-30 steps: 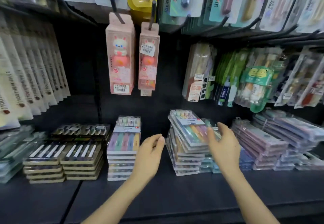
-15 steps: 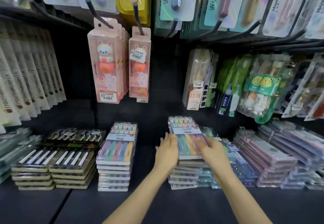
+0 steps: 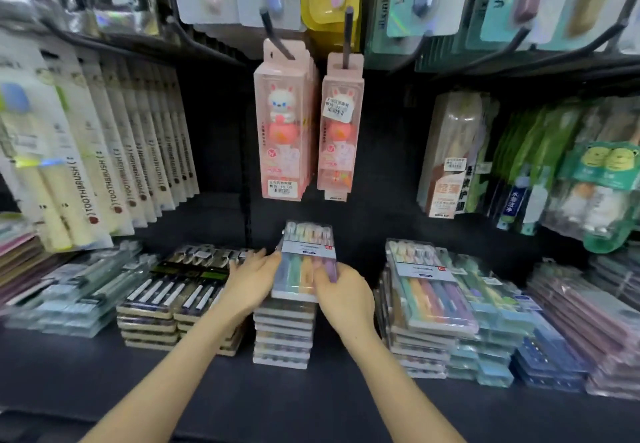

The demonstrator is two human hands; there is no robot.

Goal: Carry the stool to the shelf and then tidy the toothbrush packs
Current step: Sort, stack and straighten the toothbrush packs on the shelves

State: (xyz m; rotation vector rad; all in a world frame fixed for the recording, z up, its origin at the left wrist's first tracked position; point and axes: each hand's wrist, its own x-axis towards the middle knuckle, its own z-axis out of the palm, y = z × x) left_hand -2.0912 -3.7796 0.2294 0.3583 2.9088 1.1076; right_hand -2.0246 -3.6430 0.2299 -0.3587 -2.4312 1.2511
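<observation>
Just beside the black stack [image 3: 166, 300], left hand [image 3: 252, 281] and right hand [image 3: 346, 299] grip the pastel pack [image 3: 306, 257].

Two slim forearms are showing from the near edge, one at the left and one at the right, both running bare all the way to the wrists. The left hand [image 3: 254, 281] and the right hand [image 3: 346, 299] are showing bare too, fingers slender

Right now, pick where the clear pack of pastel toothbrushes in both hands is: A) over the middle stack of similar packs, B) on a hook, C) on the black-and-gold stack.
A: the left hand and right hand grip the clear pastel pack directly above the middle stack.
</observation>
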